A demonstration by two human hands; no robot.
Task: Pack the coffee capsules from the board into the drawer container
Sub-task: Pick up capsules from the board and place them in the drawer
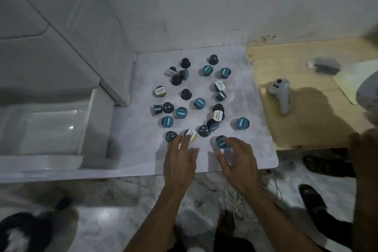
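Several coffee capsules lie scattered on a white marbled board (pixel 255 139), some with blue lids, some with white-yellow lids, some showing dark bodies. My left hand (pixel 180 161) reaches over the board's near edge, fingers spread, its fingertips touching a white-lidded capsule (pixel 191 134) and close to a dark capsule (pixel 171 136). My right hand (pixel 237 161) is also spread, with its thumb and fingers around a blue-lidded capsule (pixel 221 142) that rests on the board. The open clear drawer container (pixel 86 129) stands to the left of the board, and I see nothing in it.
A white drawer cabinet (pixel 61 51) rises behind the container at the left. A wooden table (pixel 306 125) to the right holds a white controller (pixel 282 94) and a dark blurred object (pixel 325 67). Below, on the marble floor, are dark sandals (pixel 313 196) and white cables (pixel 239 200).
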